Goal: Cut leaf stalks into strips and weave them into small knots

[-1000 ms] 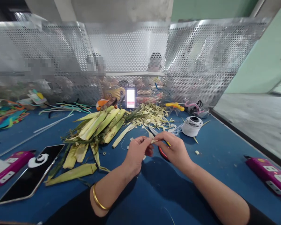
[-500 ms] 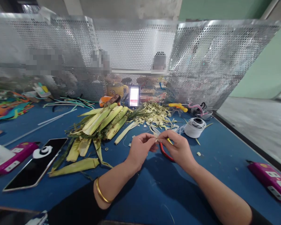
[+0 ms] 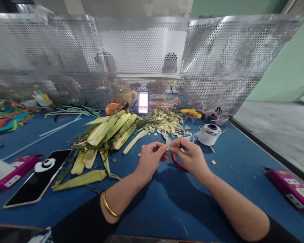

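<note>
My left hand and my right hand meet above the middle of the blue table, fingertips pinched together. Between them is a small pale strip of husk, mostly covered by the fingers. Under my right hand lies a pair of scissors with a red handle; a bit of yellow shows beside it. To the left rests a heap of green corn husks. Behind my hands spreads a pile of pale husk scraps. A spool of white cord stands right of my right hand.
A black phone with a white ring lies at the left, beside a magenta power strip. Another magenta power strip is at the right. A yellow glue gun lies at the back, before a perforated metal screen. People sit beyond it.
The camera view has shifted slightly. Both hands keep their pinch in nearly the same place, with the fingers moving a little around the pale strip.
</note>
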The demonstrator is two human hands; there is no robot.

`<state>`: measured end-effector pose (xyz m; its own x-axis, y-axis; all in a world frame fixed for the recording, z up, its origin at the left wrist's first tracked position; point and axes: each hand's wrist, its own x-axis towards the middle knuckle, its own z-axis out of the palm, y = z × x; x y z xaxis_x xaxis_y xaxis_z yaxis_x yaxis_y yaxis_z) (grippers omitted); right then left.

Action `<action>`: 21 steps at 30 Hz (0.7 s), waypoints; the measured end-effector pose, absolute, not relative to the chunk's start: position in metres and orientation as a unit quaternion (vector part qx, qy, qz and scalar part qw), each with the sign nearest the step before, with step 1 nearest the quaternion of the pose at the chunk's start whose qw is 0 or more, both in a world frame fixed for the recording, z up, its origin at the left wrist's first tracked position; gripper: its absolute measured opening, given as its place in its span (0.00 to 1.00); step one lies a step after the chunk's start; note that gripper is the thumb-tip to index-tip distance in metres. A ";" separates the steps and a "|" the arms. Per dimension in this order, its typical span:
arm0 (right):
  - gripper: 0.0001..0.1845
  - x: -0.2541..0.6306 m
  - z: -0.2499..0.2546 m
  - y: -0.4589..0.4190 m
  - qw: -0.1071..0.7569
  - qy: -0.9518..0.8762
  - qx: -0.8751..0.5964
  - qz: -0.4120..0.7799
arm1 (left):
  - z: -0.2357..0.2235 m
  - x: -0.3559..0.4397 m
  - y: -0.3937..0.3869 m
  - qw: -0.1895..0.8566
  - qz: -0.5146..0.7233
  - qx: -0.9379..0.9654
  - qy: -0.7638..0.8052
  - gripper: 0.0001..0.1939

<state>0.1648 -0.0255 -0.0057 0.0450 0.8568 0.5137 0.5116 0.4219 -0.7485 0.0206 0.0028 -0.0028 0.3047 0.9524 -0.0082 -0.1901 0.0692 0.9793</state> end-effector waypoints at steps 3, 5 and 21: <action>0.05 0.166 -0.006 -0.025 0.486 -0.716 -0.491 0.102 | -0.002 0.021 0.003 0.647 0.457 0.478 0.380 0.10; 0.06 0.168 -0.007 -0.025 0.455 -0.753 -0.474 0.039 | -0.002 0.021 0.002 0.653 0.458 0.465 0.383 0.09; 0.09 0.169 -0.006 -0.025 0.415 -0.780 -0.465 -0.060 | -0.001 0.020 0.002 0.678 0.449 0.429 0.394 0.08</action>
